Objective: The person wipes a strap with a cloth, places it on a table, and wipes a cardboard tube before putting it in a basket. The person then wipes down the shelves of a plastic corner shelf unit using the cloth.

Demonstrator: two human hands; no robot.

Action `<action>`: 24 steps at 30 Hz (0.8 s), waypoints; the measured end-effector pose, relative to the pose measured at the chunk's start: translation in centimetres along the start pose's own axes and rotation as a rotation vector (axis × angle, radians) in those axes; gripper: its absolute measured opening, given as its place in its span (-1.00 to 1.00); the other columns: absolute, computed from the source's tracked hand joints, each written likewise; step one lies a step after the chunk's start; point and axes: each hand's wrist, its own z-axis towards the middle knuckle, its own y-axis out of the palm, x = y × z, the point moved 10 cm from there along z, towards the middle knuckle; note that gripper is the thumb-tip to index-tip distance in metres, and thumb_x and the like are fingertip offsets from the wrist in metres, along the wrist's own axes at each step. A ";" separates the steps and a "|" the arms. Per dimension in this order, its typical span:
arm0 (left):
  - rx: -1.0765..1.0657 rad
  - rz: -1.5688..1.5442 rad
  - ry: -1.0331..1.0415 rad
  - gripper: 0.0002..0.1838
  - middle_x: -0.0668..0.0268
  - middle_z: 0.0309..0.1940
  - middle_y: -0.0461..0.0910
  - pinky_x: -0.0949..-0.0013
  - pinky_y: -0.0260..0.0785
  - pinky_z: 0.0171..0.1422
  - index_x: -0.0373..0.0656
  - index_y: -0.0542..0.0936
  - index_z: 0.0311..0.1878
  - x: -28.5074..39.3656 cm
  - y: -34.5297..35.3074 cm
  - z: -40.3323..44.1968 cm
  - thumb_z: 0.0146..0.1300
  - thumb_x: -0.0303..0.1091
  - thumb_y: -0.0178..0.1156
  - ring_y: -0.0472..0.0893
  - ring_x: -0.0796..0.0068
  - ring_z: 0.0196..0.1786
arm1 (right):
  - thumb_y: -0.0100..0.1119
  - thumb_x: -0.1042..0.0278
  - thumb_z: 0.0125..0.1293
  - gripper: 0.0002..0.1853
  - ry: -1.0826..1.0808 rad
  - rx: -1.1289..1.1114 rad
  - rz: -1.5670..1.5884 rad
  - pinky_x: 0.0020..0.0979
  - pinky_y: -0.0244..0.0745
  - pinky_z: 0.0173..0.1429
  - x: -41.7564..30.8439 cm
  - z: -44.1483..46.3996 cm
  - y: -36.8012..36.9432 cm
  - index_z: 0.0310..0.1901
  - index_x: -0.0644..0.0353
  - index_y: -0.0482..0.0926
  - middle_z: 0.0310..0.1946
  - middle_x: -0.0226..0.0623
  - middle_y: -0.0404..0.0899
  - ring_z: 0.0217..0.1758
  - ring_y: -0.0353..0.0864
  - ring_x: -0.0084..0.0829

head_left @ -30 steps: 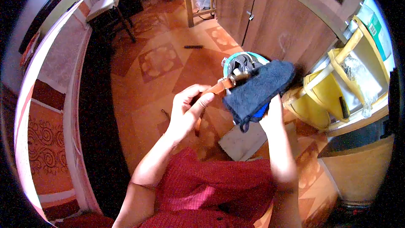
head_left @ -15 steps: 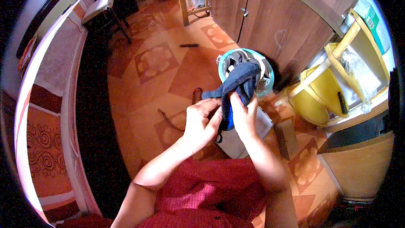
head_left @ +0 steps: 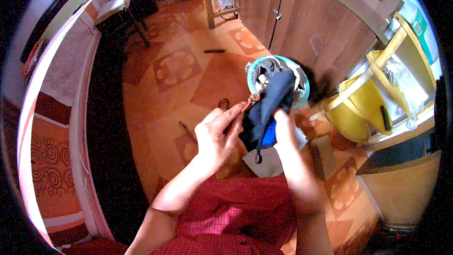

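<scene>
A dark navy cloth item (head_left: 271, 99), shaped like a soft pouch with a bright blue part and a small dark loop at its lower end, is gripped by my right hand (head_left: 284, 130). It is blurred, so its exact kind does not show. At its left edge, my left hand (head_left: 218, 132) has its fingers pinched together. A small orange-brown piece (head_left: 253, 99) with a rounded end sticks out past those fingertips; I cannot make out what it is. Behind the cloth stands a light-blue-rimmed bucket (head_left: 306, 85) filled with mixed items.
A white slab-like object (head_left: 266, 163) lies below my hands. Yellow bags or covers (head_left: 361, 108) stand at right beside a wooden cabinet (head_left: 321, 23). A dark strip (head_left: 214, 51) and a thin strap (head_left: 186, 130) lie on the patterned floor. A stool (head_left: 113, 7) is far left.
The cloth item has gone from folded over to a longer, straighter shape. My left hand has shifted slightly left, its fingers now extended along the edge, with the orange-brown piece showing beyond them.
</scene>
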 end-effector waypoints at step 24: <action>0.053 0.236 0.408 -0.75 0.31 -0.50 0.45 0.44 0.34 -0.48 -0.15 0.57 -0.37 2.4 0.9 -2.3 -0.24 -0.55 0.28 0.49 0.42 -0.50 | 0.08 0.16 0.23 -0.53 0.347 0.041 0.072 -0.44 0.45 -0.12 3.9 -1.5 -2.2 0.12 0.17 0.32 -0.12 -0.35 0.48 -0.16 0.49 -0.52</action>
